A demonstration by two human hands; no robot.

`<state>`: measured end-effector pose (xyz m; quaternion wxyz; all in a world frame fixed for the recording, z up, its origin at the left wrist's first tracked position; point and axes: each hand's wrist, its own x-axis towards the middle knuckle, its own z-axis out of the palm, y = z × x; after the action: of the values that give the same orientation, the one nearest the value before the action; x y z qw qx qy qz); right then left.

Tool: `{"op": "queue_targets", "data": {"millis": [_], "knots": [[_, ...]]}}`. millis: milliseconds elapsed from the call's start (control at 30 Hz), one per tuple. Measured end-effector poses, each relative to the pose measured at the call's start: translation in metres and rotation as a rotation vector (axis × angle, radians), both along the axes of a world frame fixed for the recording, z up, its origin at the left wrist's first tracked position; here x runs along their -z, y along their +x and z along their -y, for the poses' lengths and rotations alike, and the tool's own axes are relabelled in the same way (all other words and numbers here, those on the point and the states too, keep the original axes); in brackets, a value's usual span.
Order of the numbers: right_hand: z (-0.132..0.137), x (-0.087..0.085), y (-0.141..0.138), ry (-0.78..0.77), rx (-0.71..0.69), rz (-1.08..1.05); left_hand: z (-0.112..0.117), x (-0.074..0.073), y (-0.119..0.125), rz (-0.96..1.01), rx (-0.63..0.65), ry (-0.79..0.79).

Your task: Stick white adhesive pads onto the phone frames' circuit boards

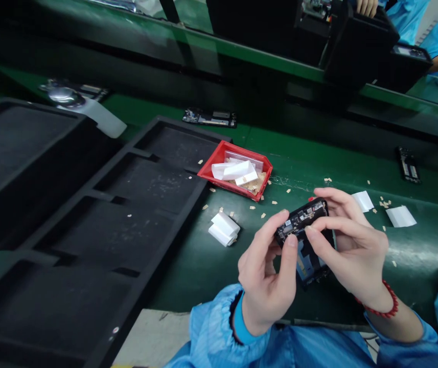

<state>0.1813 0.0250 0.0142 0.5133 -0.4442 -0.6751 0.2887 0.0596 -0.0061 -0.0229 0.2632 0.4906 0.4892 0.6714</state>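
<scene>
An opened phone (307, 255), its circuit board bared along the top, is tilted above the green bench near my body. My left hand (268, 276) grips its upper left corner between thumb and fingers. Over the board, the thumb and a finger of my right hand (351, 245) are pinched together; anything between them is too small or hidden to make out. Another right finger reaches past the phone's upper right corner. A red bin (238, 192) beyond my left hand holds white paper pieces (241, 171) and small tan bits.
Black compartment trays (161, 220) fill the left side. Folded white paper (224, 230) and scattered tan bits lie on the green bench (188, 276). Other opened phones lie at the back (210, 118) and right (408, 164). Across the bench, another person's hand (367, 7) rests on a black box.
</scene>
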Motion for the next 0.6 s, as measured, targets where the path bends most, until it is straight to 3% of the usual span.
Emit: {"op": "queue_targets", "data": {"millis": [600], "knots": [[0.0041, 0.0002, -0.0091, -0.013, 0.068, -0.07, 0.0023, -0.005, 0.0063, 0.08, -0.047, -0.031]]}}
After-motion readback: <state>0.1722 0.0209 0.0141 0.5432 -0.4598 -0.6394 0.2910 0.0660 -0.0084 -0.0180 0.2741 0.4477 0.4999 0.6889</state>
